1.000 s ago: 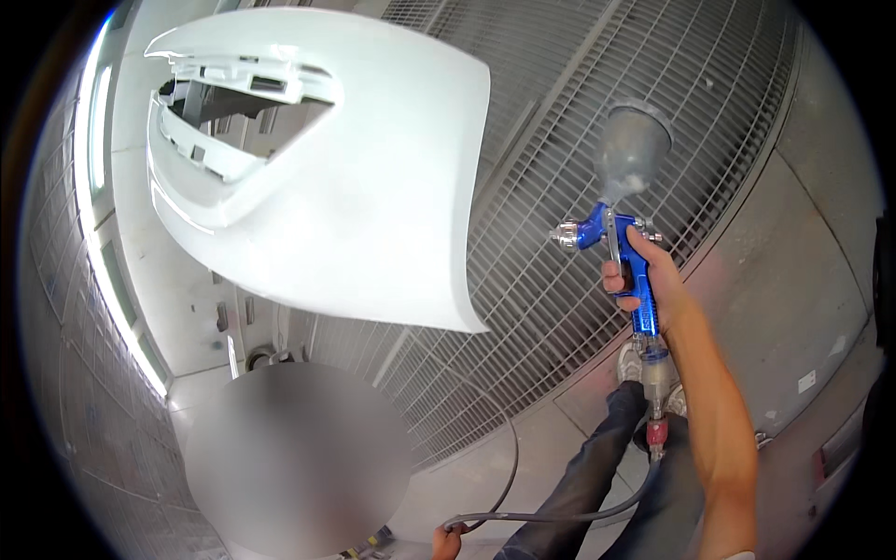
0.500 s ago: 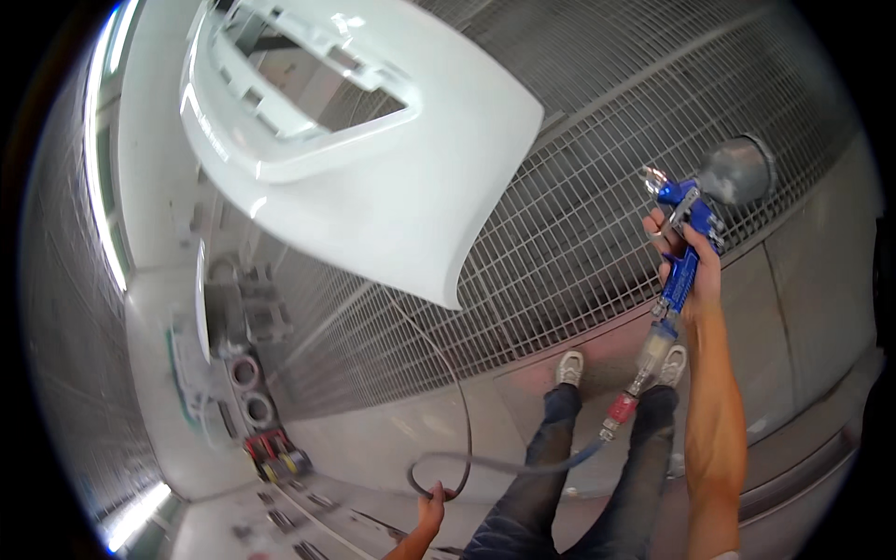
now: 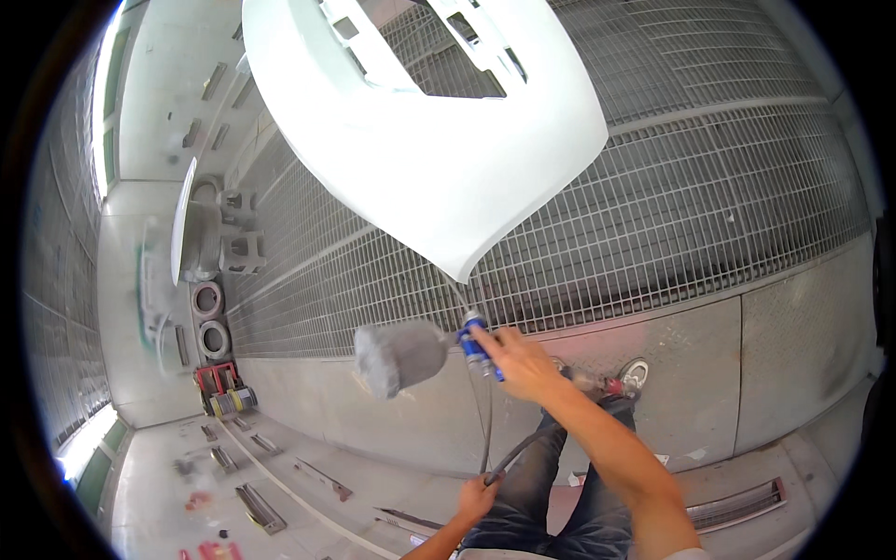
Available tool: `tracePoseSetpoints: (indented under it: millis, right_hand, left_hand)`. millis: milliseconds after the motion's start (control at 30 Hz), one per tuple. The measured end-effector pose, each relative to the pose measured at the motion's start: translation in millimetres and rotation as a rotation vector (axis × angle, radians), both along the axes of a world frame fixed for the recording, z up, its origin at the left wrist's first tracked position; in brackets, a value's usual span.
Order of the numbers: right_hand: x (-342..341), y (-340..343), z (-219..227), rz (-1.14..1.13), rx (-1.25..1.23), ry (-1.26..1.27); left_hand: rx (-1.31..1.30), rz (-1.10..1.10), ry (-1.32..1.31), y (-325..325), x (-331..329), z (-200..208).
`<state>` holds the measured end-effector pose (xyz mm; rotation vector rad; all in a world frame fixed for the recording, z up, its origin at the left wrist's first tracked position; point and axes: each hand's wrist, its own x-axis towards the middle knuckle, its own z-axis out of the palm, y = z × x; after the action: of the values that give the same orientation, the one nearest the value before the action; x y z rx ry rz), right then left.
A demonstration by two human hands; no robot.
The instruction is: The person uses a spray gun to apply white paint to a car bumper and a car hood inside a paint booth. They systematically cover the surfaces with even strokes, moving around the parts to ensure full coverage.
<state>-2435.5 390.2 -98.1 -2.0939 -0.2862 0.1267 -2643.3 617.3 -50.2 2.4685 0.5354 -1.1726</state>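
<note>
My right hand (image 3: 523, 362) is closed round a blue spray gun (image 3: 478, 347), just below the near tip of a white car bumper cover (image 3: 448, 159). The gun's grey cup (image 3: 403, 357) points to the left, and its nozzle faces the bumper's tip. Low in the middle, my left hand (image 3: 476, 500) grips a dark air hose (image 3: 525, 451). One length of the hose runs up from that hand, and another bends right across my legs. A red hose coupling (image 3: 613, 385) shows beyond my right forearm, near my shoe.
Metal grating (image 3: 672, 224) covers the floor under the bumper, bordered by flat floor plates (image 3: 803, 317). Along the left wall stand a white panel (image 3: 183, 224), two tyre-like rings (image 3: 214, 340) and a red rack (image 3: 220, 385) of tape rolls. A slotted vent (image 3: 737, 507) lies at the lower right.
My right hand has swung the spray gun from the far right to the middle, turning its cup leftward. My left hand has come up and right with the hose. The view has shifted.
</note>
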Motion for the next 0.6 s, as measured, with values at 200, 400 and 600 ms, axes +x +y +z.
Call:
tracePoseSetpoints:
  millis: [200,400,600]
  right_hand:
    - [15,23,-7,0.249,-0.061,0.151]
    - [3,-18,18,0.064,-0.093,0.131]
    - [-17,-79,41,-0.075,-0.002,0.042]
  left_hand:
    - [-0.07,0.076,-0.037,-24,-1,16]
    - [-0.073,0.095,-0.067,-25,-2,13]
    - [-0.08,0.001,-0.102,-41,5,16]
